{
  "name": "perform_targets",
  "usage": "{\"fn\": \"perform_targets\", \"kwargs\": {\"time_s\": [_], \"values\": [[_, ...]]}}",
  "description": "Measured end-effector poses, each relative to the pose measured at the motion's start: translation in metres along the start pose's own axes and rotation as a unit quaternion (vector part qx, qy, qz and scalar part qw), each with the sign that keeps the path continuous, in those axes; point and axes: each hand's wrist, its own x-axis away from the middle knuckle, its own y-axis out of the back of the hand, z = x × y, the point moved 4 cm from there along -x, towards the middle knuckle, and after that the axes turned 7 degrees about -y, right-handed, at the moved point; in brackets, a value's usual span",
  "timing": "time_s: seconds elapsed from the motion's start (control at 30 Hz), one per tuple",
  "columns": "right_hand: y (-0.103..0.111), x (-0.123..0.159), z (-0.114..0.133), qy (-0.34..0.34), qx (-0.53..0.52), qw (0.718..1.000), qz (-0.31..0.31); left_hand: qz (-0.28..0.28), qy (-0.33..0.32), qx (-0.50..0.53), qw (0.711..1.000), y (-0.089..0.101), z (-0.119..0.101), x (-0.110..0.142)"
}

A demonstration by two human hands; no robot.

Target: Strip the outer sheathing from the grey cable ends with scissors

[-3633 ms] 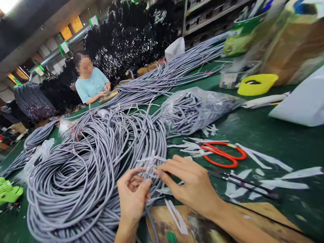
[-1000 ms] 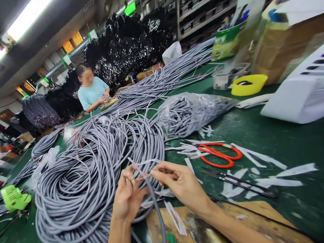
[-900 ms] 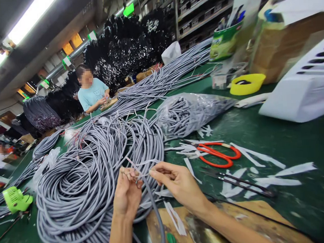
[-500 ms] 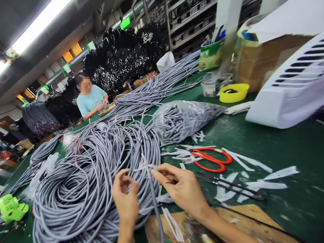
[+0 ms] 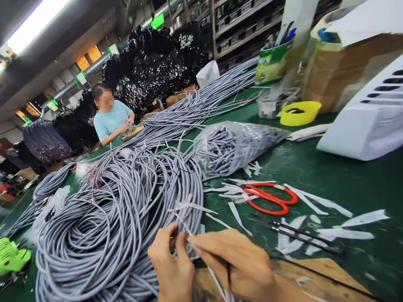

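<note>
My left hand (image 5: 173, 265) is closed in a pinch on a grey cable (image 5: 196, 300), which runs down between my wrists; the fingers hide most of its upper part. My right hand (image 5: 236, 262) meets it, thumb and forefinger pinched at the cable's end. A thin dark tool (image 5: 228, 275) sticks out below the right hand's fingers; its kind is unclear. Thin white strands (image 5: 183, 222) stretch up from the fingertips, with whitish shreds (image 5: 191, 205) over the coil. Left of the hands lies a big coil of grey cables (image 5: 101, 233).
Red-handled scissors (image 5: 271, 197) and black snips (image 5: 304, 238) lie to the right among white strips (image 5: 347, 233). A wooden board (image 5: 306, 276) is under the right forearm. Behind are a bag of cable pieces (image 5: 235, 144), yellow tape roll (image 5: 301, 114) and white slatted housing (image 5: 365, 124). A co-worker (image 5: 112, 115) sits across.
My hands have come together and moved down toward me; the left hand was loosely curled and apart before. The cable's end has dropped with them. The view has shifted slightly.
</note>
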Motion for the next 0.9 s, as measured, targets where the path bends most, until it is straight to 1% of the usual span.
{"fn": "perform_targets", "kwargs": {"time_s": [0.03, 0.07, 0.1, 0.17, 0.2, 0.27, 0.37, 0.43, 0.5, 0.53, 0.6, 0.67, 0.73, 0.77, 0.83, 0.87, 0.9], "values": [[0.0, 0.003, 0.002, 0.019, -0.022, 1.0, 0.004, 0.006, 0.021, 0.031, 0.999, -0.001, 0.002, -0.003], [0.0, 0.006, 0.002, 0.017, -0.036, 0.999, -0.002, 0.019, 0.053, 0.077, 0.995, -0.002, 0.004, -0.005], [0.0, 0.008, 0.001, -0.009, -0.042, 0.999, -0.02, 0.037, 0.089, 0.132, 0.987, -0.004, 0.006, -0.007], [0.0, 0.009, -0.007, -0.097, -0.049, 0.992, -0.061, 0.078, 0.155, 0.24, 0.955, -0.008, 0.008, -0.009], [-0.002, 0.009, -0.01, -0.139, -0.057, 0.986, -0.067, 0.099, 0.18, 0.281, 0.938, -0.01, 0.009, -0.01], [-0.008, 0.006, -0.015, -0.19, -0.079, 0.978, -0.043, 0.137, 0.214, 0.33, 0.909, -0.012, 0.008, -0.009], [-0.014, -0.001, -0.016, -0.194, -0.082, 0.977, 0.01, 0.189, 0.244, 0.354, 0.883, -0.015, 0.006, -0.006], [-0.013, -0.004, -0.017, -0.182, -0.057, 0.981, 0.016, 0.209, 0.25, 0.357, 0.876, -0.017, 0.005, -0.004], [-0.011, -0.006, -0.017, -0.157, -0.027, 0.987, 0.008, 0.216, 0.248, 0.35, 0.877, -0.018, 0.005, -0.003], [-0.01, -0.007, -0.016, -0.142, -0.015, 0.99, 0.001, 0.215, 0.24, 0.341, 0.883, -0.018, 0.006, -0.003], [-0.009, -0.007, -0.016, -0.107, 0.004, 0.994, -0.009, 0.196, 0.205, 0.299, 0.911, -0.017, 0.007, -0.003], [-0.011, -0.006, -0.015, -0.078, 0.031, 0.996, -0.009, 0.161, 0.145, 0.219, 0.951, -0.014, 0.008, -0.003], [-0.015, -0.003, -0.016, -0.056, 0.069, 0.996, -0.003, 0.118, 0.065, 0.114, 0.984, -0.009, 0.006, -0.003], [-0.017, -0.002, -0.016, -0.048, 0.087, 0.995, 0.004, 0.095, 0.023, 0.06, 0.993, -0.007, 0.005, -0.002], [-0.02, 0.001, -0.017, -0.034, 0.117, 0.992, 0.019, 0.057, -0.054, -0.023, 0.997, -0.003, 0.0, 0.0], [-0.02, 0.001, -0.017, -0.028, 0.128, 0.991, 0.024, 0.044, -0.08, -0.046, 0.995, -0.002, -0.002, 0.001], [-0.018, 0.001, -0.018, -0.026, 0.138, 0.99, 0.026, 0.04, -0.093, -0.053, 0.993, -0.002, -0.003, 0.002]]}}
